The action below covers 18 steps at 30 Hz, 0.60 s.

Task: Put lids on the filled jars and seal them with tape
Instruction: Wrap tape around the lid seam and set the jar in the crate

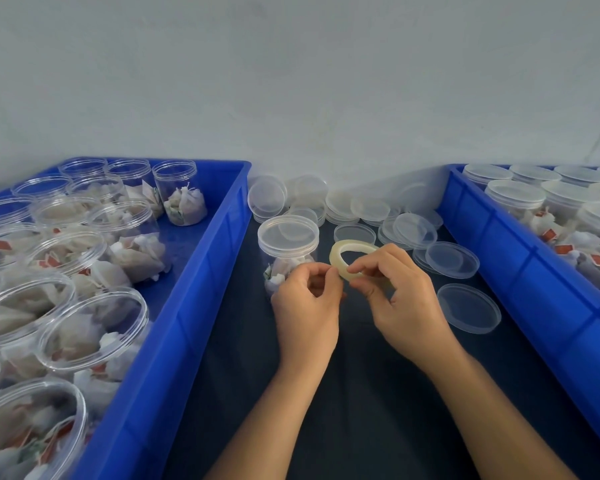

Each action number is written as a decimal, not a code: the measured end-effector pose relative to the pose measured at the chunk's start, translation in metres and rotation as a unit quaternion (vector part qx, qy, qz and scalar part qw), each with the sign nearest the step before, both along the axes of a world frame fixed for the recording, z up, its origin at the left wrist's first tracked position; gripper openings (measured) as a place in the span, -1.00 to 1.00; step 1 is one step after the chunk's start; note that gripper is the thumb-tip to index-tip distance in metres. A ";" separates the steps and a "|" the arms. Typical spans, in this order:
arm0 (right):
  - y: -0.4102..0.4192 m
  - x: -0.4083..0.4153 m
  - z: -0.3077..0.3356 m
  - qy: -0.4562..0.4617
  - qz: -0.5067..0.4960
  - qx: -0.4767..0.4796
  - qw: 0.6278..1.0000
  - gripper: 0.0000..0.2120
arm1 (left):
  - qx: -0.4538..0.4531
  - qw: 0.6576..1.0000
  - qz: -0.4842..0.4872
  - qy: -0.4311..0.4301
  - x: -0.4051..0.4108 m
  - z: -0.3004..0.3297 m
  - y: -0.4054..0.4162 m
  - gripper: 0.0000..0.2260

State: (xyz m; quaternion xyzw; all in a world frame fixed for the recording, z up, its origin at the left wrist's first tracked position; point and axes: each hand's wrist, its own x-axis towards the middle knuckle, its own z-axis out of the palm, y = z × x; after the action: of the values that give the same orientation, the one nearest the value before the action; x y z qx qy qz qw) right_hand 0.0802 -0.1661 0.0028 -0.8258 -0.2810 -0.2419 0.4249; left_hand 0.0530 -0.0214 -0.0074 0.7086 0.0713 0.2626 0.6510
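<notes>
The tape roll [352,259] is a thin, pale yellow, glossy ring w/ a wide hole, held up above the dark cloth surface [361,410] near its middle. The right hand [400,299] has its grip clamped on the roll: thumb and forefinger pinch the ring's near side. The left hand [307,299] has its fingers curled together at the ring's left side, tips touching the roll; whether they pinch a loose tape end I cannot tell.

Just behind the left hand stands a clear plastic jar [286,251], round, smooth, w/ pale tea bags inside and a transparent lid [288,232] on top. Loose lids [361,209], flat clear discs, lie piled along the far edge of the surface and toward the right.

A blue plastic crate [174,323] at the left edge holds open filled jars; another blue crate [520,282] at the right edge holds lidded jars. Between the two crates, the near part of the surface is open cloth around the forearms.
</notes>
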 end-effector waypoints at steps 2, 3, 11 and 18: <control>0.001 0.000 -0.001 0.000 0.004 0.001 1.000 -0.81 | 0.017 1.000 0.003 0.003 -0.001 0.000 -0.001 -0.96; 0.001 0.000 -0.001 0.000 0.009 0.004 1.000 -0.81 | 0.018 1.000 0.006 0.003 -0.002 0.001 -0.002 -0.96; -0.002 0.000 0.003 -0.008 0.010 -0.002 1.000 -0.82 | -0.021 1.000 -0.006 -0.002 -0.003 0.004 0.000 -0.96; -0.002 -0.001 0.004 -0.016 0.010 -0.017 1.000 -0.84 | -0.018 1.000 -0.013 0.013 -0.002 0.003 0.000 -0.94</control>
State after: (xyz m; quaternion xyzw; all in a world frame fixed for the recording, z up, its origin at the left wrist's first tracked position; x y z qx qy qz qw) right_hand 0.0793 -0.1676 0.0072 -0.8265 -0.2998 -0.2458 0.4082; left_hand 0.0511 -0.0219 -0.0047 0.7008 0.0759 0.2436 0.6661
